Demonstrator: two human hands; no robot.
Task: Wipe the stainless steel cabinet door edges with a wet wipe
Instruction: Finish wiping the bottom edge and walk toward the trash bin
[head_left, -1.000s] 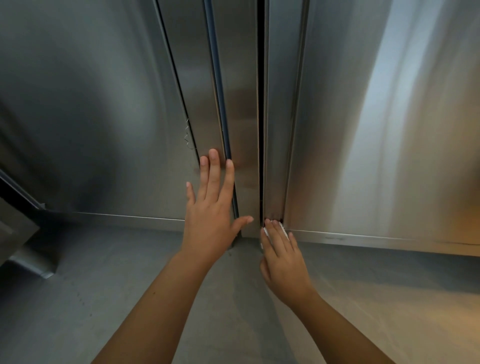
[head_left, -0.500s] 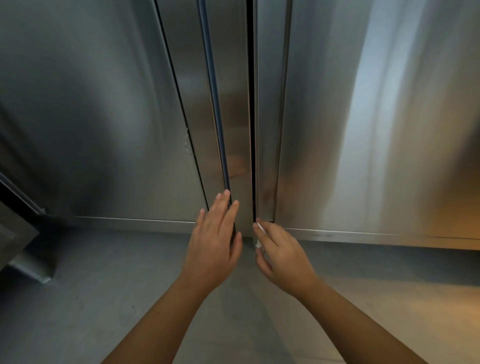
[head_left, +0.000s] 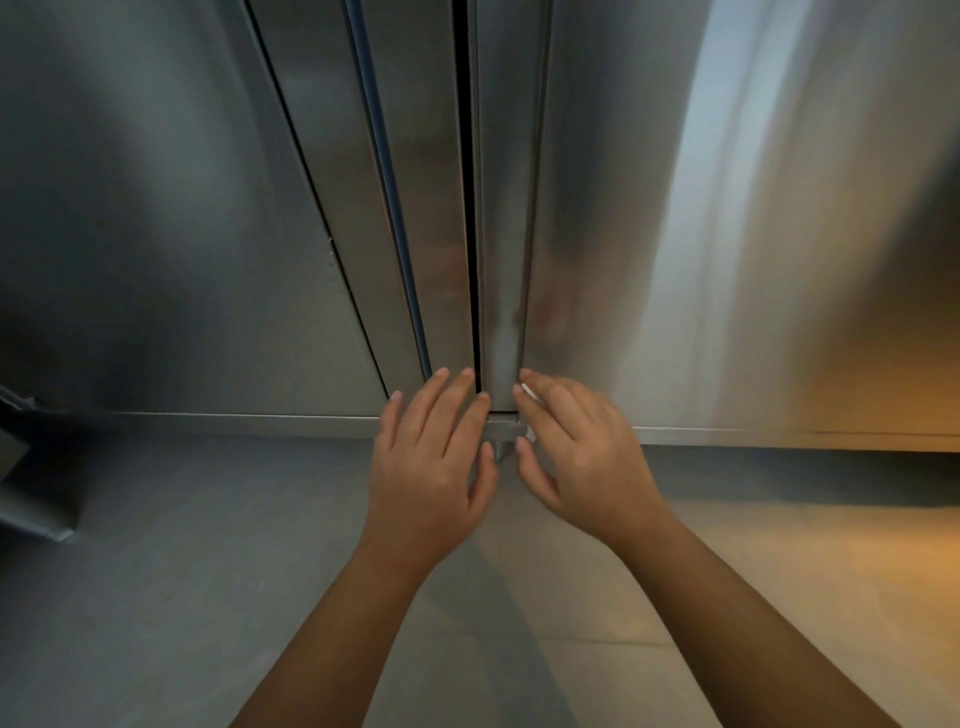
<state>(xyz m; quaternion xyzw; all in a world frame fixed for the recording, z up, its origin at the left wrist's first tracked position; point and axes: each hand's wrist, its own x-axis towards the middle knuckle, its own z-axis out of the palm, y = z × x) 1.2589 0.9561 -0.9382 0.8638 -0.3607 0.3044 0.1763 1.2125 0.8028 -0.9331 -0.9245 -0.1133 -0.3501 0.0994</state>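
Note:
Two stainless steel cabinet doors meet at a dark vertical gap. The left door (head_left: 171, 218) has a folded edge strip with a dark seal; the right door (head_left: 701, 234) has a narrow edge strip (head_left: 503, 291). My left hand (head_left: 434, 457) lies flat with straight fingers at the bottom of the left door's edge. My right hand (head_left: 579, 447) presses a white wet wipe (head_left: 531, 392) against the bottom of the right door's edge strip. Only small white bits of the wipe show under the fingers.
A grey floor (head_left: 208, 571) runs below the doors, lit orange at the right. A steel base rail (head_left: 249, 423) runs along the doors' bottom. A dark metal corner (head_left: 31, 499) juts in at the far left.
My left hand slid down the left door edge to its bottom. My right hand shifted slightly right, from the centre gap to the right side of the edge strip.

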